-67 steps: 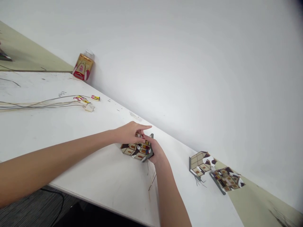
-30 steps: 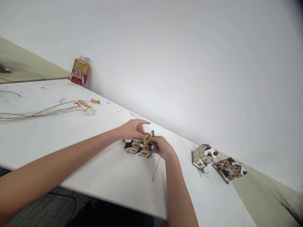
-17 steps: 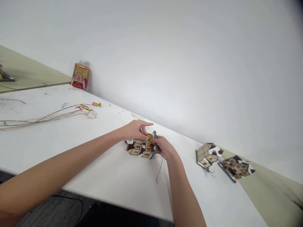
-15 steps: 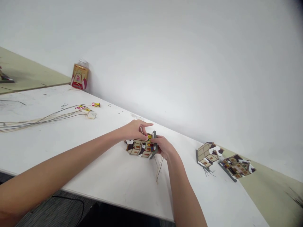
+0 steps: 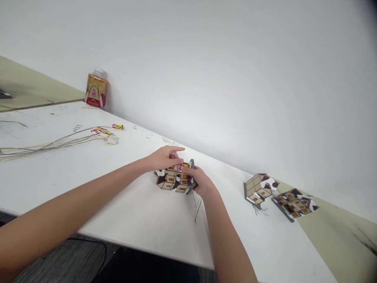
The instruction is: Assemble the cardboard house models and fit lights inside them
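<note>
A small model house (image 5: pixel 172 181) with beige walls, dark roof parts and white snow-like patches lies on its side above the white table. My right hand (image 5: pixel 204 184) is closed around its grey base, and thin wires hang below that hand. The right thumb presses on a little red-and-white striped awning piece with yellow (image 5: pixel 184 165) on the house's upper side. Over the roof end, my left hand (image 5: pixel 165 158) has its index finger stretched out and its thumb apart, the thumb tip close to the awning piece. Its other fingers are partly hidden.
Two similar model houses, one (image 5: pixel 259 189) beside another (image 5: pixel 297 205), lie on the right. At the left are several striped pieces (image 5: pixel 101 131) with long wires (image 5: pixel 55 146). A red-and-gold container (image 5: pixel 96 89) stands against the wall. The table's front edge (image 5: pixel 141 247) runs below my arms.
My left fingers have moved slightly up and left, off the striped piece. My right thumb has shifted left onto it. The house is still held at its base.
</note>
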`<state>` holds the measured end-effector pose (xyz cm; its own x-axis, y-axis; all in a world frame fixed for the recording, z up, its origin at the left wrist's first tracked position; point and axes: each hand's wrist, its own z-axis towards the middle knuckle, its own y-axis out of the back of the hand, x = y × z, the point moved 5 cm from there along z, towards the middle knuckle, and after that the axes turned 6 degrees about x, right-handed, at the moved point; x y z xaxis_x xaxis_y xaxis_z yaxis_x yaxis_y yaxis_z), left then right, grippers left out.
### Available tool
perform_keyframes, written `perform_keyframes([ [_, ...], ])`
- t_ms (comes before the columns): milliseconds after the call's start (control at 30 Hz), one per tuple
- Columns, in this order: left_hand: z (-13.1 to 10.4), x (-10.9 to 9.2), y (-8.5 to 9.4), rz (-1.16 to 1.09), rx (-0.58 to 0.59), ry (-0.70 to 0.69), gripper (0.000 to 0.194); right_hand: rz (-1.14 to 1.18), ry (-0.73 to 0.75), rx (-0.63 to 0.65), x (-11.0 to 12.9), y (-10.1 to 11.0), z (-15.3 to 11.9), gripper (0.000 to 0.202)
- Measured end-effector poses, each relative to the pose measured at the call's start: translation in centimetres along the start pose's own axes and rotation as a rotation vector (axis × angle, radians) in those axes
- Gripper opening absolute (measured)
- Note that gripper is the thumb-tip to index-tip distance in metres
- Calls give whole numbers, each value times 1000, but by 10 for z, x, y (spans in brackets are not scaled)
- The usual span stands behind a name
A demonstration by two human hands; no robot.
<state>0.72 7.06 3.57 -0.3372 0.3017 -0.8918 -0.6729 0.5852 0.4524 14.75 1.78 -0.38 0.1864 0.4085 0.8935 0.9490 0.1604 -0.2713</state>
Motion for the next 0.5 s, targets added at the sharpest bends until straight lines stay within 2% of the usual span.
perform_keyframes([
  [100,0,-4,-1,0,-23,-4,69,-11,24,-14,-1,-1,1,43],
  [233,-2,-5,-4,-119,62,3,70,-33,16,-21,-2,-1,3,46],
  [433,0,2,-4,-225,101,22,76,-154,-21,-193,3,3,-2,44],
  [500,2,4,-4,-265,104,42,75,-201,-27,-204,7,1,-4,43],
])
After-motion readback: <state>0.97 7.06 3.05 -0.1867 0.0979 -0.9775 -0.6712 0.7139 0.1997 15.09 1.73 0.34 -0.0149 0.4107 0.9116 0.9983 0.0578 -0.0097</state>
